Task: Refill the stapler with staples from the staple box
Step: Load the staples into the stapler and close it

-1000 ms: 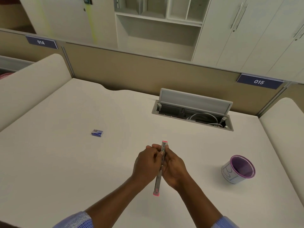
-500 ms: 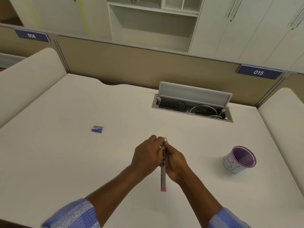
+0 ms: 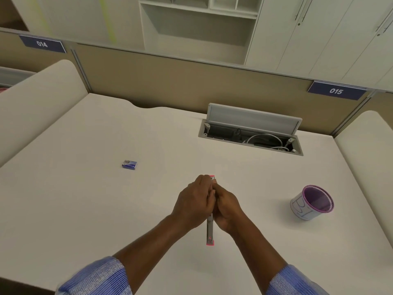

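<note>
A slim grey stapler with pink ends (image 3: 210, 233) is held lengthwise between both hands above the middle of the white desk (image 3: 85, 199). My left hand (image 3: 194, 204) wraps its left side and my right hand (image 3: 226, 207) presses its right side. Only the pink far tip and the near end show; the middle is hidden by my fingers. The small blue staple box (image 3: 129, 164) lies closed on the desk, well to the left and beyond my hands.
A purple-rimmed white cup (image 3: 311, 202) stands to the right of my hands. An open cable hatch (image 3: 251, 129) with wires sits at the back of the desk. Padded dividers rise on both sides.
My hands have closed more tightly around the stapler, covering more of its far end. The stapler has turned to point straight away from me.
</note>
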### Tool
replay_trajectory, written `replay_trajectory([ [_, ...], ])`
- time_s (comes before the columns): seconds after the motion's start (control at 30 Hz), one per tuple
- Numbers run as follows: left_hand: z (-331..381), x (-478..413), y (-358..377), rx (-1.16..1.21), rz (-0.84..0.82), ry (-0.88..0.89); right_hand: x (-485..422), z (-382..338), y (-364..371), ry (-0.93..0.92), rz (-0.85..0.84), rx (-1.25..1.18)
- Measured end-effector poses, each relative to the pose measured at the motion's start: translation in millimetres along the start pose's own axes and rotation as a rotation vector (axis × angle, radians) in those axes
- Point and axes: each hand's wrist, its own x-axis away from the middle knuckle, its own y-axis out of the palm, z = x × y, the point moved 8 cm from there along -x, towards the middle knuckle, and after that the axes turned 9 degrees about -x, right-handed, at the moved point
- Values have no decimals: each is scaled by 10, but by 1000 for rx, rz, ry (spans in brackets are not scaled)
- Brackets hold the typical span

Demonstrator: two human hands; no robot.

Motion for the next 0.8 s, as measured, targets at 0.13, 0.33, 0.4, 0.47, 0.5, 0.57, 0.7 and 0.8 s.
replay_trajectory([
  [0.13, 39, -12, -39, 13, 25, 13, 21, 7, 29, 5, 3, -20],
  [0.33, 28, -2, -36, 122, 20, -16, 57, 10, 38, 1, 7, 15],
  [0.4, -14, -2, -13, 203, 1, -71, 51, -12, 31, -5, 19, 47],
  [0.47, -33, 4, -3, 238, -4, -79, 48, -33, 25, -4, 35, 62],
  [0.5, -27, 6, -4, 242, -7, -61, 39, -39, 22, -5, 42, 64],
  [0.57, -23, 11, -21, 249, -24, -19, 11, -35, 20, -12, 45, 75],
  [0.7, 9, 28, -82, 225, -52, 102, -7, 22, 22, 10, 41, 52],
  [0.8, 18, 55, -119, 211, -63, 149, -13, 53, 60, 19, 1, 22],
])
